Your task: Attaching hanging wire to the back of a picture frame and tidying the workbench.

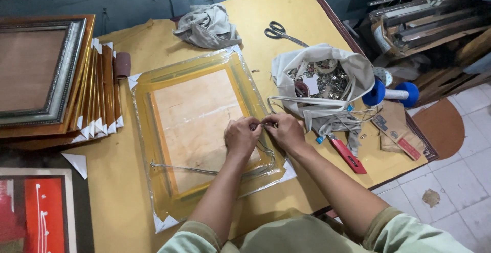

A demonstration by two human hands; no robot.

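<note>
A gold picture frame [158, 86] wrapped in clear plastic lies face down on the yellow-covered table [125, 191], white corner protectors on its corners. A thin wire [194, 170] runs across its back, from the left rail to the right rail. My left hand [241, 135] and my right hand [286, 129] meet over the frame's right rail, fingers pinched together on the wire's end. What lies between the fingertips is hidden.
A stack of framed pictures [46, 74] stands at the left. A white cloth bag of small metal parts [322, 79] sits right of my hands, with scissors [279, 32], a red-handled cutter [348, 156], a blue spool [391, 94] and a grey rag [207, 25]. Frame mouldings [424, 12] lean beyond the table.
</note>
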